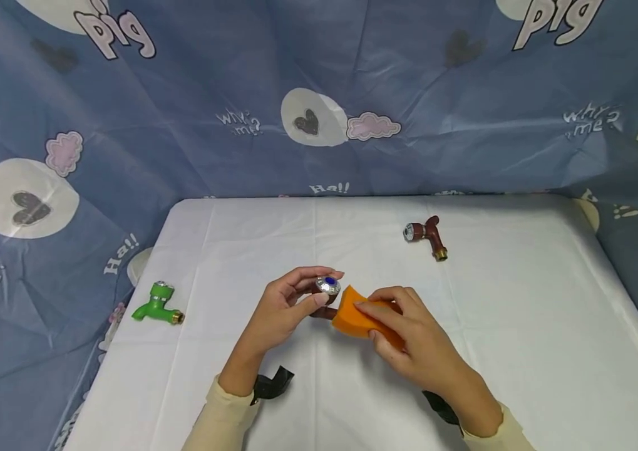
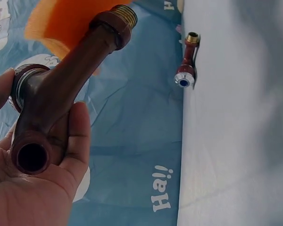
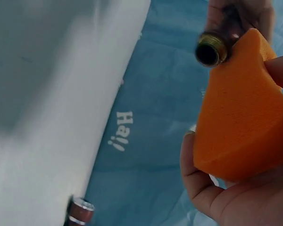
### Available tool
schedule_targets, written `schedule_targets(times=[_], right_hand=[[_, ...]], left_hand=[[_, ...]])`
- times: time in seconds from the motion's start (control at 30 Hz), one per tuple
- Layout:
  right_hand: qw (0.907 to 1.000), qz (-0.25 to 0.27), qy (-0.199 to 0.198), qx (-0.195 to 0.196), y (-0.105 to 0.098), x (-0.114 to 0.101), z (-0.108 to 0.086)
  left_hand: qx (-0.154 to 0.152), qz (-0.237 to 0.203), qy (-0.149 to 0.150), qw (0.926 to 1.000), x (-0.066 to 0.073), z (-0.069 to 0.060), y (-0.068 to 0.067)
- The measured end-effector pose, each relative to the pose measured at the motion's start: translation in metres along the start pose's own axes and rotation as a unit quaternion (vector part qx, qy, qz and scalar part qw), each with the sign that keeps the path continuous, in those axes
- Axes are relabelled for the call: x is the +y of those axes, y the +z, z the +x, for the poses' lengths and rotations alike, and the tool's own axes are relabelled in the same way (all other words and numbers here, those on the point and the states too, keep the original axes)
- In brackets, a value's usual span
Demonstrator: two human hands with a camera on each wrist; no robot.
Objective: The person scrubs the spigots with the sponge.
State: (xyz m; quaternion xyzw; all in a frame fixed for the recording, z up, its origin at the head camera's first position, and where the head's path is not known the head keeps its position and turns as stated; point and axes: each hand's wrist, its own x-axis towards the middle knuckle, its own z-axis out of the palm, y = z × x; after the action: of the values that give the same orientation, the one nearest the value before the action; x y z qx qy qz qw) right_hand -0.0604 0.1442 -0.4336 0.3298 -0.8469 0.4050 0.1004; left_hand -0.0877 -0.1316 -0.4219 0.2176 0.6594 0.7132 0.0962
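A dark brown faucet (image 2: 61, 89) with a silver knob and a brass threaded end lies in my left hand (image 1: 287, 304). Thumb and fingers grip it around the knob, which shows a blue centre in the head view. My right hand (image 1: 417, 332) pinches an orange sponge (image 1: 352, 316) between thumb and fingers. In the head view the sponge is right at the faucet's pipe and hides its threaded end. Seen from the right wrist, the sponge's upper corner lies beside the brass end; whether they touch I cannot tell.
A second brown faucet (image 1: 430, 238) lies at the back right of the white-covered table (image 1: 240, 238). A green faucet (image 1: 158, 305) lies near the table's left edge. Blue printed cloth (image 1: 211, 75) hangs behind the table and along its sides.
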Motion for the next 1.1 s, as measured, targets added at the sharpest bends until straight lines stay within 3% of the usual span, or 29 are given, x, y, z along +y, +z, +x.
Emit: schedule_targets(times=[0.1, 0.3, 0.4, 0.6, 0.73, 0.9, 1.1], right_hand=[[0.9999, -0.010, 0.002, -0.004, 0.003, 0.003, -0.002], [0.9990, -0.037, 0.023, 0.000, -0.001, 0.016, -0.017], [0.9982, -0.041, 0.043, 0.004, -0.004, 0.021, -0.027], [0.9956, -0.010, 0.093, 0.004, -0.007, 0.024, -0.037], [0.9949, 0.018, 0.099, -0.001, -0.001, 0.023, -0.041], [0.9956, 0.024, 0.091, -0.009, 0.008, 0.020, -0.042], [0.9938, 0.013, 0.110, -0.007, 0.006, 0.019, -0.046]], left_hand=[[-0.001, -0.012, 0.002, 0.9999, 0.000, 0.000, 0.000], [0.030, 0.034, 0.001, 0.9989, 0.000, 0.001, -0.006], [0.033, 0.029, -0.005, 0.9990, 0.000, 0.004, -0.008], [0.021, 0.030, -0.023, 0.9991, -0.002, 0.008, -0.005], [0.016, 0.029, -0.032, 0.9989, -0.005, 0.015, 0.000], [0.035, 0.066, -0.042, 0.9964, -0.014, 0.035, 0.002], [0.026, 0.081, -0.085, 0.9927, -0.034, 0.083, -0.006]])
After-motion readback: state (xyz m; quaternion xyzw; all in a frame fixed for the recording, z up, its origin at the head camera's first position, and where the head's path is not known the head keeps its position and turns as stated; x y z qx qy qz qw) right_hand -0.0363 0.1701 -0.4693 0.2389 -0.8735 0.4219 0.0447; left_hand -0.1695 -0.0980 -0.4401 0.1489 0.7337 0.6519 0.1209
